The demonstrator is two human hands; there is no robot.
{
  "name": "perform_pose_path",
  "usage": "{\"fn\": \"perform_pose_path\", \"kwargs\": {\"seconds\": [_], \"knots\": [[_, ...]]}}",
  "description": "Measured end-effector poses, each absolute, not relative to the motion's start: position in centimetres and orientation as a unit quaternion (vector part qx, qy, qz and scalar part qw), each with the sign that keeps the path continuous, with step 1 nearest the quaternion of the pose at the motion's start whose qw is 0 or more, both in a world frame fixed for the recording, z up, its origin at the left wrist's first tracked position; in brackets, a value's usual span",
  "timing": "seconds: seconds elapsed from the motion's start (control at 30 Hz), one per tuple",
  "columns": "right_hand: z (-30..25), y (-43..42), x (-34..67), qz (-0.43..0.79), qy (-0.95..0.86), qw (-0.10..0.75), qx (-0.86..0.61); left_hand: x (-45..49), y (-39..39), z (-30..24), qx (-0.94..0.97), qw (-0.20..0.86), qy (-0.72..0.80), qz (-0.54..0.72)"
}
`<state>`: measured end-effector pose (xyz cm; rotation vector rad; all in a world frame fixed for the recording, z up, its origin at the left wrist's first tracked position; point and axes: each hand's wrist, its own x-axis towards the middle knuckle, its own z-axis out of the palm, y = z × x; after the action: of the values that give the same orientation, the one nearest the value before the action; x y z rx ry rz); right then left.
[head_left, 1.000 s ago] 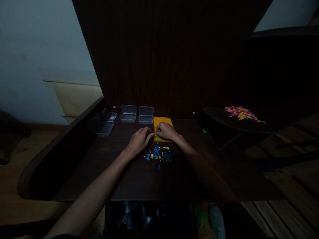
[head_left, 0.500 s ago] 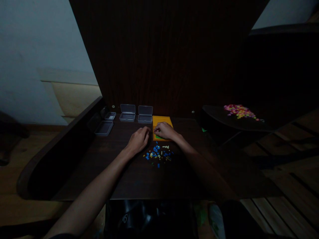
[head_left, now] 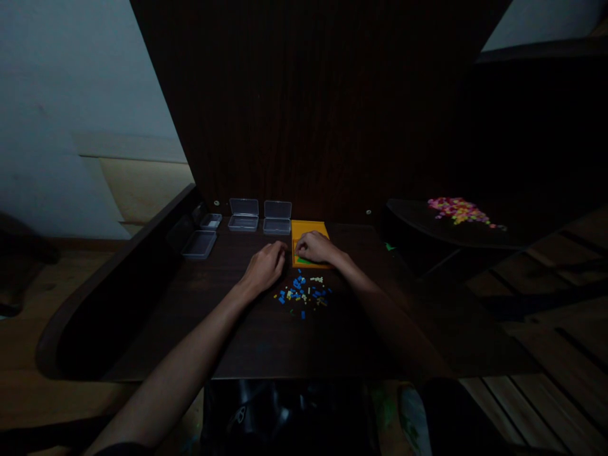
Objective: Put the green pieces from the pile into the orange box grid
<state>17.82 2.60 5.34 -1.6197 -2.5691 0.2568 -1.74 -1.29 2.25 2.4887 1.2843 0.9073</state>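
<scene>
My right hand (head_left: pixel 314 246) lies over an orange-yellow tray (head_left: pixel 308 227), its fingers pinched down towards a green piece (head_left: pixel 303 259) inside. Whatever the fingertips hold is too small or hidden to name. Just left of the tray, my left hand (head_left: pixel 266 263) rests on the dark table with its fingers curled together; their undersides are hidden. Small loose building bricks (head_left: pixel 303 293), blue, pale yellow and a few green, lie scattered in front of the tray.
Two clear plastic boxes with raised lids, one box (head_left: pixel 244 221) beside another box (head_left: pixel 277 225), stand left of the tray. Farther left are a clear shallow case (head_left: pixel 199 245) and a small box (head_left: pixel 211 221). Pink and yellow pieces (head_left: pixel 458 210) are heaped on a dark surface at right.
My right hand has shifted very slightly over the tray, its fingers still pinched. The left hand keeps its place and the loose bricks look unchanged.
</scene>
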Motion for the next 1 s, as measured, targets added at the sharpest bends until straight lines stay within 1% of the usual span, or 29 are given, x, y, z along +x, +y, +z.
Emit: {"fn": "perform_pose_path", "kwargs": {"seconds": [0.17, 0.4, 0.57, 0.67, 0.77, 0.83, 0.9, 1.0], "knots": [[5.2, 2.6, 17.4, 0.092, -0.832, 0.050, -0.545, -1.8, -1.2, 2.0, 0.844, 0.093, 0.434, 0.302], [4.9, 3.2, 18.1, 0.138, -0.853, 0.057, -0.500, -1.7, -1.3, 2.4, 0.846, 0.101, 0.434, 0.293], [6.1, 2.9, 18.6, 0.147, -0.854, 0.069, -0.495, -1.8, -1.4, 2.6, 0.844, 0.112, 0.433, 0.297], [7.2, 2.1, 18.5, 0.147, -0.858, 0.063, -0.489, -1.9, -1.3, 2.7, 0.855, 0.135, 0.403, 0.298], [8.0, 0.8, 18.1, 0.169, -0.878, 0.059, -0.444, -1.9, -1.2, 3.1, 0.877, 0.166, 0.352, 0.282], [8.3, -0.3, 17.6, 0.209, -0.893, 0.051, -0.396, -2.0, -1.2, 3.4, 0.888, 0.176, 0.332, 0.267], [8.2, -1.5, 17.1, 0.254, -0.901, 0.034, -0.351, -2.1, -1.1, 3.6, 0.893, 0.185, 0.322, 0.255], [7.6, -3.2, 16.5, 0.279, -0.908, -0.005, -0.313, -2.3, -1.1, 3.8, 0.897, 0.207, 0.305, 0.245]]}}
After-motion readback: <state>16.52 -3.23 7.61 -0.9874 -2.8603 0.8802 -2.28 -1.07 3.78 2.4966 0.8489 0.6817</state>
